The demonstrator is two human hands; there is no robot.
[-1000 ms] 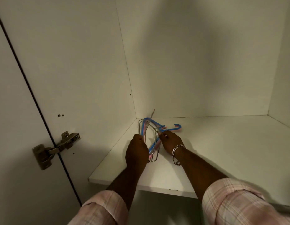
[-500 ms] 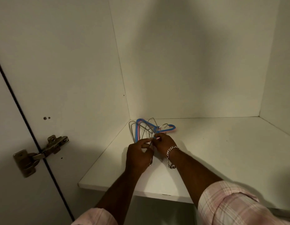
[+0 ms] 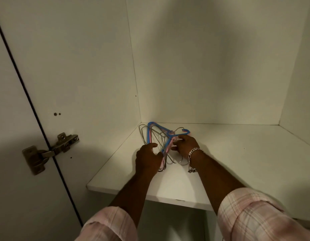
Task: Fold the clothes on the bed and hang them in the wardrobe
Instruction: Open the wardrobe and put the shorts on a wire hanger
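Two hands (image 3: 148,157) (image 3: 185,144) grip hangers (image 3: 156,134) on white wardrobe shelf (image 3: 229,153).

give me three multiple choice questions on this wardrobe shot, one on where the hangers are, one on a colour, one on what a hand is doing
1. Where does the pile of hangers lie?
A. in the back left corner of the wardrobe shelf
B. on a rail
C. on the floor

2. What colour is the topmost plastic hanger?
A. green
B. blue
C. black

3. What is the right hand doing?
A. hanging idle at the side
B. pressing the door hinge
C. gripping hangers in the pile

Answers:
1 A, the pile sits on the shelf where the left wall meets the back wall.
2 B, its blue arm and hook show over pink and wire hangers.
3 C, its fingers curl round the hangers' necks, while the left hand holds the near ends.
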